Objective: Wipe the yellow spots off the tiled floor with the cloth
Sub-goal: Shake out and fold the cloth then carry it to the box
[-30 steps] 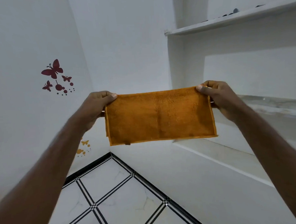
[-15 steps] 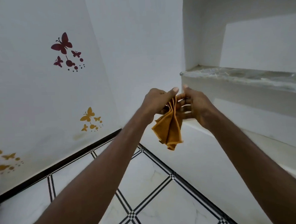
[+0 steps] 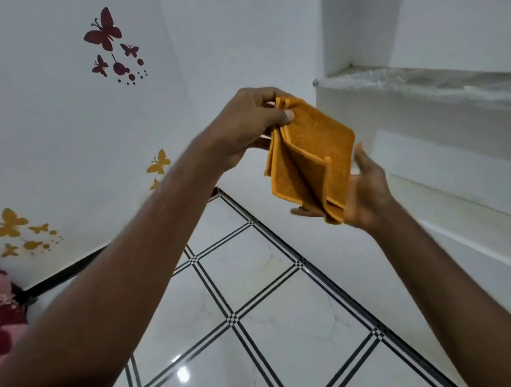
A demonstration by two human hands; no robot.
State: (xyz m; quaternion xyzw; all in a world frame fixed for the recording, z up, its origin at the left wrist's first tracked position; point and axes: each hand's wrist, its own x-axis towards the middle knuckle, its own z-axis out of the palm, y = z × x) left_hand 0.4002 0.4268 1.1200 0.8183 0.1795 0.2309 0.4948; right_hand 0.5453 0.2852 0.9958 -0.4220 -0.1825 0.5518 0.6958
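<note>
An orange cloth (image 3: 314,157), folded into layers, is held up in front of me at chest height. My left hand (image 3: 245,125) pinches its top corner between thumb and fingers. Under the cloth's lower right edge lies my right hand (image 3: 364,196), palm up with fingers fairly straight, touching the fabric. Below is the white tiled floor (image 3: 253,282) with black-and-white checked lines. No yellow spots show on the tiles in view.
White walls meet in a corner ahead, with maroon butterfly stickers (image 3: 103,32) and yellow butterfly stickers (image 3: 8,224) on the left wall. A built-in shelf ledge (image 3: 420,81) covered with plastic juts out at the right. A red-pink patterned fabric (image 3: 0,310) lies at the left edge.
The cloth went from spread wide between both hands to bunched, then folded into a smaller stack. My right hand slid down beneath it. My view tilted downward toward the floor.
</note>
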